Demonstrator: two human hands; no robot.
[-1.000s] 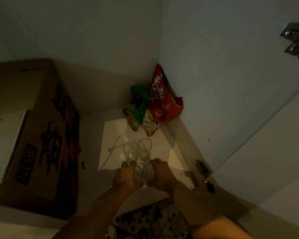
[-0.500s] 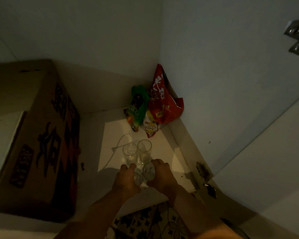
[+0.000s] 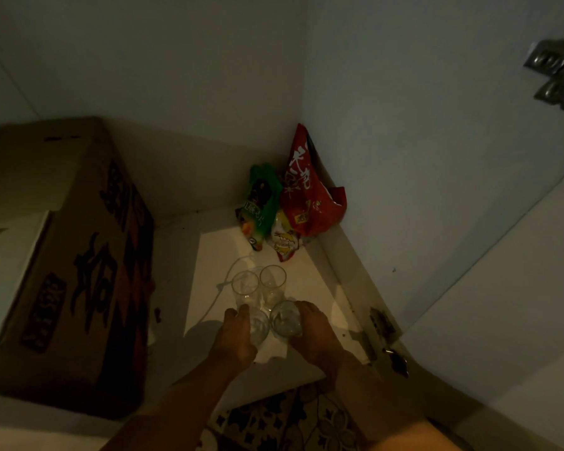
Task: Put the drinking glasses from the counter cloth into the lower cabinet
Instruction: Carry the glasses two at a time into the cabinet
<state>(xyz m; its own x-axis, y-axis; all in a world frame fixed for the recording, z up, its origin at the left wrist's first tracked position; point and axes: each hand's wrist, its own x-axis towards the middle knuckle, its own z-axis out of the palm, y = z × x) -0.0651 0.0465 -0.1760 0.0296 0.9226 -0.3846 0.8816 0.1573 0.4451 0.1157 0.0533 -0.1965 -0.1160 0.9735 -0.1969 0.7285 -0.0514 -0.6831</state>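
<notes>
The left hand (image 3: 233, 340) is curled round the left glass (image 3: 258, 327) and the right hand (image 3: 316, 336) round the right glass (image 3: 285, 320). Both glasses are low on the cabinet floor (image 3: 209, 255), just before two rear glasses (image 3: 245, 288). The hands have drawn slightly apart in the last second. In this dim light the glasses seem to be set down already, so letting go is probably next.

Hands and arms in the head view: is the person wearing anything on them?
No. The left hand and right hand are bare, no gloves; the forearms show no sleeves. No watch or ring is visible in this dim light.
</notes>
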